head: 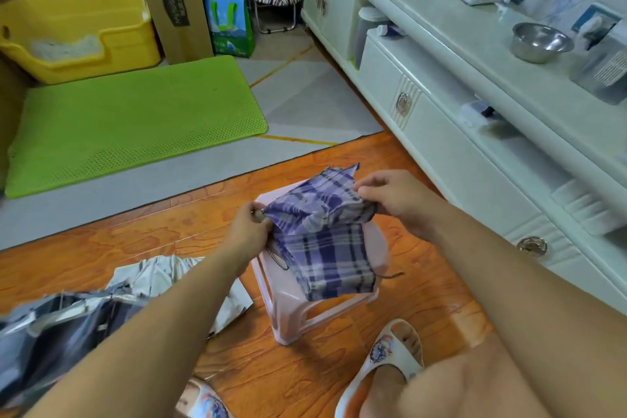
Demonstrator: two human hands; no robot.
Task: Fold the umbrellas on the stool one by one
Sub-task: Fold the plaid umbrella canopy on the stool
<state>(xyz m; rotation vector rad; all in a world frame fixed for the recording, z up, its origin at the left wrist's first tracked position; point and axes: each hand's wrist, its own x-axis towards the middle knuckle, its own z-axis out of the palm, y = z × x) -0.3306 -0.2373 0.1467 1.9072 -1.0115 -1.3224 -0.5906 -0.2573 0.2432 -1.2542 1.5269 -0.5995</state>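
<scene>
While the purple plaid umbrella [322, 237] lies across the top of the pink stool [291, 299], I am working its loose canopy into order. My left hand [249, 231] is clenched around the end nearest me on that side, where something small and pale, perhaps the tip or handle, pokes out between my fingers [252, 210]; I cannot tell which end it is. My right hand [390, 197] pinches a gathered fold of the cloth at the far upper edge, thumb and fingertips pressed together on the fabric, pulling it taut between my two hands.

As I judge it, this umbrella is only partly done: the shaft looks collapsed short, but the panels are bunched and uneven, a flap hangs over the stool's near edge, and a thin dark cord [390, 275] trails free at the right. Pleating the panels, wrapping them round and fastening the strap seem to be left.

On the wooden floor [339, 366] to my left sprawls a second umbrella, the silver and dark one [84, 309], its canopy spread loose and crumpled, touching the stool's foot or nearly so. That one looks untouched, so I reckon the task is well short of halfway. I see no other umbrella on the stool.
</scene>
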